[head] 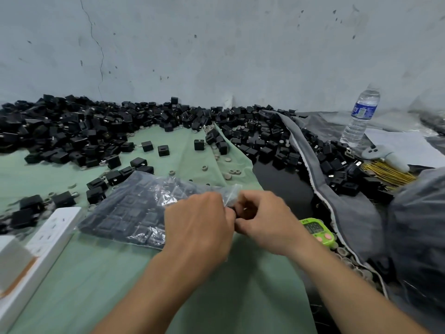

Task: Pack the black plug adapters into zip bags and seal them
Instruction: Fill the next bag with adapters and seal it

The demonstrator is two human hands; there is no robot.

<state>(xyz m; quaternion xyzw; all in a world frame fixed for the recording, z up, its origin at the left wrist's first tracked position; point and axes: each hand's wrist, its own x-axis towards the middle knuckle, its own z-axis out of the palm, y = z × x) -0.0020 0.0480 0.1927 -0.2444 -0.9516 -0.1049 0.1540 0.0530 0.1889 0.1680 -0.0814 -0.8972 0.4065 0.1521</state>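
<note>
Left hand (199,220) and right hand (262,220) each grip-pinch the zip bag (154,186) at its 3 o'clock mouth. The film is likely slippery and floppy (heavy with adapters (134,213)), so hold there.

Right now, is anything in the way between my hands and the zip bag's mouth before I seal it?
Nothing visible is. The left hand and right hand both pinch the zip bag at its mouth end. The loose adapters lie off its far left side. The seal strip is hidden behind the hands.
</note>
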